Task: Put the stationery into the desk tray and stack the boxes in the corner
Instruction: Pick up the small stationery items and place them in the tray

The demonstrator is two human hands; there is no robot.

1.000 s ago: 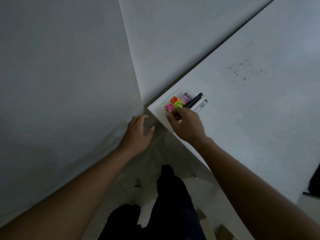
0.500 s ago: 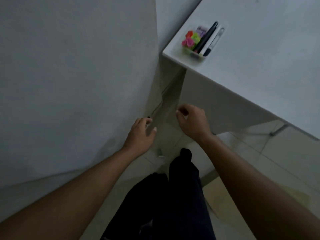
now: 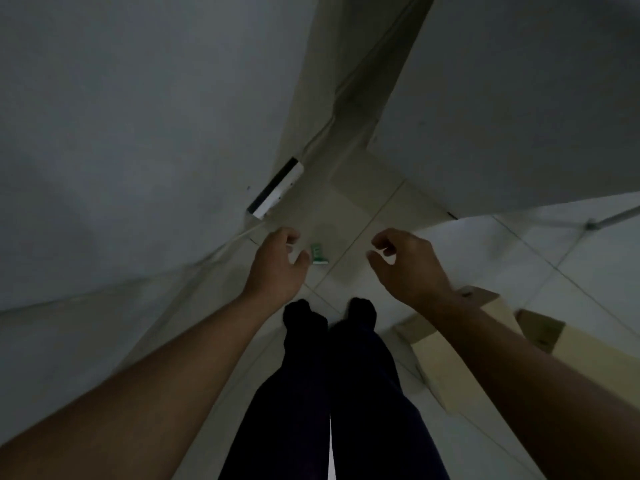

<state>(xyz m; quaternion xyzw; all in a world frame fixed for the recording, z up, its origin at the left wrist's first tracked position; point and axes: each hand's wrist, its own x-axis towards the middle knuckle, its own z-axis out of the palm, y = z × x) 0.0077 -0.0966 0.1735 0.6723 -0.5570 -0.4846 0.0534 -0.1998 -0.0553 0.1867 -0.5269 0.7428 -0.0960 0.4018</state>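
Note:
I look down at the tiled floor in the corner by the wall. My left hand [image 3: 278, 263] and my right hand [image 3: 405, 263] hang over the floor, fingers loosely curled, holding nothing. A small green and white object [image 3: 318, 254] lies on the tiles between them, just right of my left thumb. A cardboard box [image 3: 446, 358] with open flaps sits on the floor at the right, partly hidden under my right forearm. The desk tray with the stationery is out of view.
The white desk's side panel [image 3: 519, 98] fills the upper right. The wall [image 3: 121, 133] stands at the left, with a white socket strip [image 3: 277, 188] and a cable at its base. My dark-trousered legs [image 3: 329, 393] stand below. A metal leg [image 3: 609, 220] shows far right.
My view has dropped from the desk top to the floor. My right hand left the tray at the desk corner, and both hands came down over the tiles. The box came into view.

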